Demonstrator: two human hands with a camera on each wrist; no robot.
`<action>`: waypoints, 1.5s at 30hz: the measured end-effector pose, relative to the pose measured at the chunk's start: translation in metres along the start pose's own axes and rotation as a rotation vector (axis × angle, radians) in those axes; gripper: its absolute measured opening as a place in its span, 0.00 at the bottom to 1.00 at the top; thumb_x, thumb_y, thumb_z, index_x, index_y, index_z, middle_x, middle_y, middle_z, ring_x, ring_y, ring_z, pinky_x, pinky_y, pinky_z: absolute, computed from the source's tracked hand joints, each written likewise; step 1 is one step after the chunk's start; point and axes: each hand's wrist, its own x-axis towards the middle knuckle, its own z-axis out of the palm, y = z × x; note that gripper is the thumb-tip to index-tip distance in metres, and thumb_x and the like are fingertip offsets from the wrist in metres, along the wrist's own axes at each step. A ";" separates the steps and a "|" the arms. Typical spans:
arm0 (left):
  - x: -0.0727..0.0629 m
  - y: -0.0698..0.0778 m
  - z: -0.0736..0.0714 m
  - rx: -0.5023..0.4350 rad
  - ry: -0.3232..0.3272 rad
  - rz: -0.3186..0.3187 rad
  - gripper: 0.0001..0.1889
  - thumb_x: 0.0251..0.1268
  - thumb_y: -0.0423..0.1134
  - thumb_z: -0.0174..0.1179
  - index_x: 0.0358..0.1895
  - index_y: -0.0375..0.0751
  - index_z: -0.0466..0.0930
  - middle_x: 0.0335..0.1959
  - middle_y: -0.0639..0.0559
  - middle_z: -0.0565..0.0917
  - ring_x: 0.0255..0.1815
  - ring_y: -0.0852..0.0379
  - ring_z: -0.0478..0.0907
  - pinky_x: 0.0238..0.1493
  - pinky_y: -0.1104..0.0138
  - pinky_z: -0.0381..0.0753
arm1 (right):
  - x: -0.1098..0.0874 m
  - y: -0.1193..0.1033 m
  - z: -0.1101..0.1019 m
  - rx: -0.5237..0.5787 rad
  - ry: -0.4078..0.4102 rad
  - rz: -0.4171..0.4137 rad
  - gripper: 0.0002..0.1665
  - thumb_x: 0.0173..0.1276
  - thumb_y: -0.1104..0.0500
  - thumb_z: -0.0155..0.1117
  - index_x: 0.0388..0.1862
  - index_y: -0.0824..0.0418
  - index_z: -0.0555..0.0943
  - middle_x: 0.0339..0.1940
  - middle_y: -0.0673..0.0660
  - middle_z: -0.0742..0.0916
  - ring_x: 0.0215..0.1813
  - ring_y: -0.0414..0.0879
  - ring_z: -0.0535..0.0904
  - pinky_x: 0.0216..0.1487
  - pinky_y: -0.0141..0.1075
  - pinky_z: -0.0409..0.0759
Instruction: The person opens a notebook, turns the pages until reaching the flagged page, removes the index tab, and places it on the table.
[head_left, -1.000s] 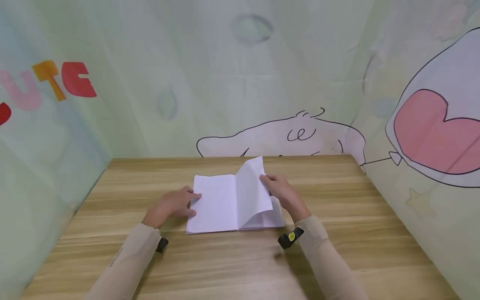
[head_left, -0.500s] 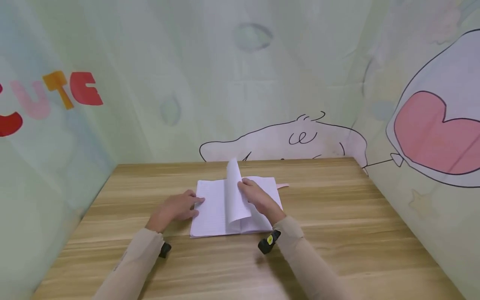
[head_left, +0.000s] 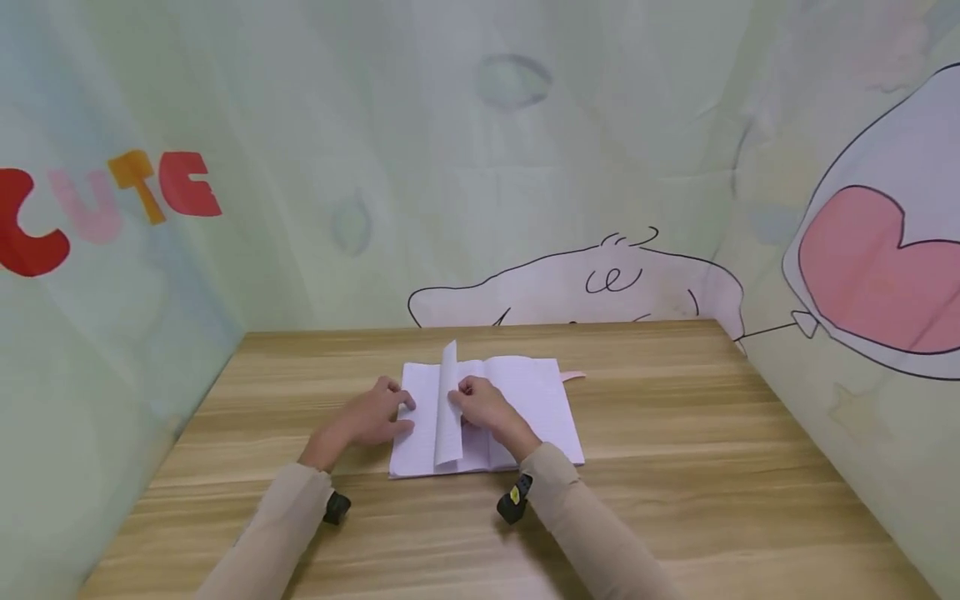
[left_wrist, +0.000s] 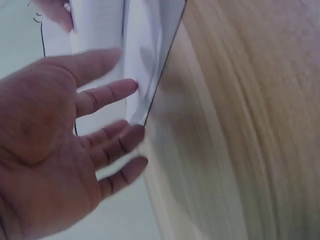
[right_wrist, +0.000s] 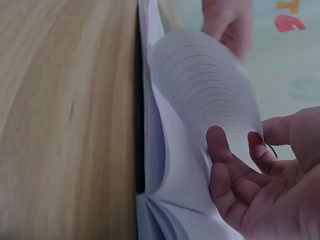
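Note:
An open notebook (head_left: 531, 408) with white lined pages lies on the wooden table. One page (head_left: 447, 425) stands up and curls over the notebook's left half. My right hand (head_left: 487, 410) pinches that page by its edge. In the right wrist view the page (right_wrist: 205, 90) bows in a wide arc, its edge between thumb and fingers of the right hand (right_wrist: 272, 185). At the notebook's left edge, my left hand (head_left: 371, 414) touches the paper with its fingertips. The left wrist view shows the left hand (left_wrist: 55, 135) with fingers spread and loosely bent, gripping nothing.
A pink ribbon (head_left: 573, 376) sticks out past the notebook's right edge. The wooden table (head_left: 675, 467) meets printed curtains (head_left: 300, 167) at the back and both sides. A small black device (head_left: 514, 498) is strapped at the right wrist, another device (head_left: 337, 507) at the left.
My right hand has carried the page leftward from the right half across the fold, uncovering the right page and the pink ribbon. The left hand has stayed at the left edge.

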 end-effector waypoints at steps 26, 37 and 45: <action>0.008 0.006 0.009 0.029 -0.118 -0.050 0.27 0.66 0.48 0.66 0.66 0.44 0.78 0.54 0.37 0.73 0.41 0.50 0.74 0.43 0.55 0.78 | -0.011 0.020 -0.016 -0.278 -0.013 -0.152 0.14 0.74 0.56 0.61 0.52 0.61 0.83 0.43 0.57 0.88 0.28 0.43 0.82 0.31 0.35 0.79; 0.003 0.006 0.004 0.001 -0.191 -0.054 0.29 0.68 0.45 0.65 0.70 0.43 0.73 0.70 0.33 0.70 0.60 0.43 0.72 0.60 0.49 0.71 | -0.016 0.036 -0.058 -0.468 0.162 -0.141 0.23 0.69 0.56 0.65 0.61 0.63 0.79 0.35 0.56 0.86 0.35 0.47 0.80 0.38 0.41 0.78; 0.008 0.013 -0.002 -0.013 -0.271 -0.105 0.35 0.68 0.46 0.65 0.76 0.48 0.64 0.74 0.37 0.65 0.73 0.36 0.62 0.68 0.44 0.64 | -0.020 0.058 -0.089 -0.484 0.195 -0.112 0.35 0.64 0.58 0.69 0.67 0.69 0.71 0.31 0.57 0.80 0.35 0.49 0.75 0.39 0.43 0.76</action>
